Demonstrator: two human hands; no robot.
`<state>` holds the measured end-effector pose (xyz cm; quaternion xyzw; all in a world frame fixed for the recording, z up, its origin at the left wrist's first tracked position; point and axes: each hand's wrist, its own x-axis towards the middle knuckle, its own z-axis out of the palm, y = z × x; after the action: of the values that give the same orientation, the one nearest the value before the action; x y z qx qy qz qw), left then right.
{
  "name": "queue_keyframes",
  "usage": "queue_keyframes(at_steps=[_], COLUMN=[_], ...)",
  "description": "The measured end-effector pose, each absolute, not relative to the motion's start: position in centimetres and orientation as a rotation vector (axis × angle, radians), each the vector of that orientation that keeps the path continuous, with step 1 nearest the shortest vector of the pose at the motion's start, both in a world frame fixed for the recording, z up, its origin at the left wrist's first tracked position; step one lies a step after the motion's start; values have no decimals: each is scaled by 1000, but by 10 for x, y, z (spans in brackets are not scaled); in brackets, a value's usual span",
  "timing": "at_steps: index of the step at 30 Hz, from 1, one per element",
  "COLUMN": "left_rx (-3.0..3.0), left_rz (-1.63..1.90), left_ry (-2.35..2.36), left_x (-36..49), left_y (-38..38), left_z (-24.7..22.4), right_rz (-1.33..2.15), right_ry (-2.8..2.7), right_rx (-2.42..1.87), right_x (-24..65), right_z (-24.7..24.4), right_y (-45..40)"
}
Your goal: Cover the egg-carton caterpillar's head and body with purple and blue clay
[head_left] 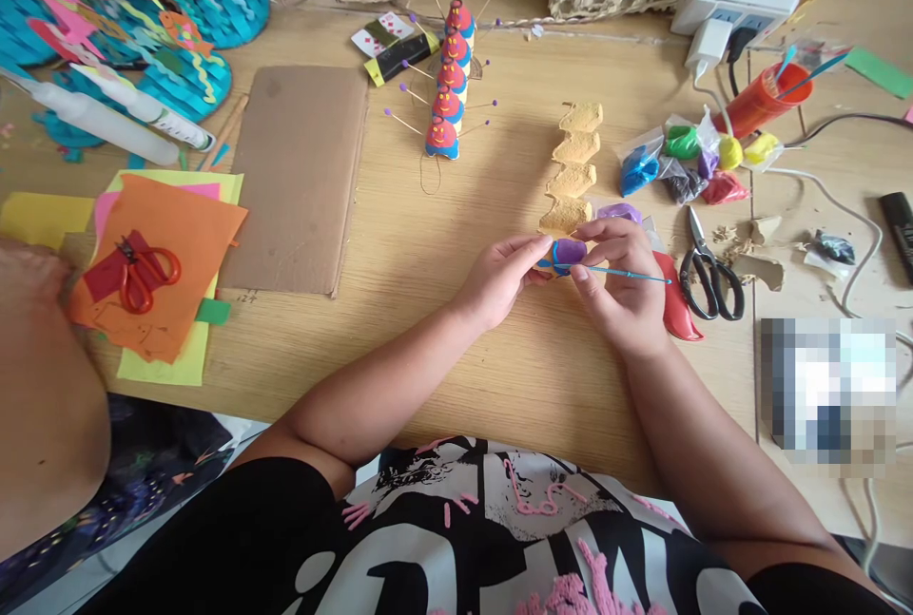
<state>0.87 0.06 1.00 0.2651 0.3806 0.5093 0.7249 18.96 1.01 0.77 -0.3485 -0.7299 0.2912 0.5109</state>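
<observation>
An egg-carton strip (574, 180), painted yellow and bare at its far end, lies right of centre. Its near end carries purple clay (570, 252) with a blue rim. My left hand (499, 278) pinches that near end from the left side. On the other side, my right hand (620, 282) has its thumb and fingers closed on a thin blue tool (634, 275), whose left end reaches the clay. A finished-looking strip with red and blue clay faces (449, 104) and purple-tipped sticks stands farther back.
Black scissors (703, 278), a red clay packet (679, 301) and bagged clay (638, 168) lie at right. Cardboard (296, 178) and papers with red scissors (146, 275) lie left. Another person's arm (43, 387) rests at far left. Cables run along the right.
</observation>
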Motion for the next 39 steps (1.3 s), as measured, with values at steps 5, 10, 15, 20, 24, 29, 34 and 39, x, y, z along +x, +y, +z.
queue_keyframes(at_steps=[5, 10, 15, 20, 24, 29, 34, 39], left_rx=[604, 588, 586, 588, 605, 644, 669, 686], left_rz=[1118, 1124, 1134, 1135, 1125, 1121, 1111, 1105], left_ry=[839, 835, 829, 841, 845, 851, 864, 896], left_x=[9, 9, 8, 9, 8, 8, 8, 8], left_y=[0, 0, 0, 0, -1, -1, -2, -3], left_z=[12, 11, 10, 10, 9, 7, 7, 8], right_rz=[704, 686, 735, 759, 723, 655, 619, 605], right_ry=[-1763, -1768, -1757, -1742, -1758, -1777, -1801, -1796], right_rx=[-841, -843, -841, -834, -860, -877, -875, -879], right_x=[190, 189, 188, 188, 188, 187, 187, 186], right_z=[9, 11, 13, 12, 12, 13, 14, 13], right_y=[10, 8, 6, 7, 7, 6, 6, 7])
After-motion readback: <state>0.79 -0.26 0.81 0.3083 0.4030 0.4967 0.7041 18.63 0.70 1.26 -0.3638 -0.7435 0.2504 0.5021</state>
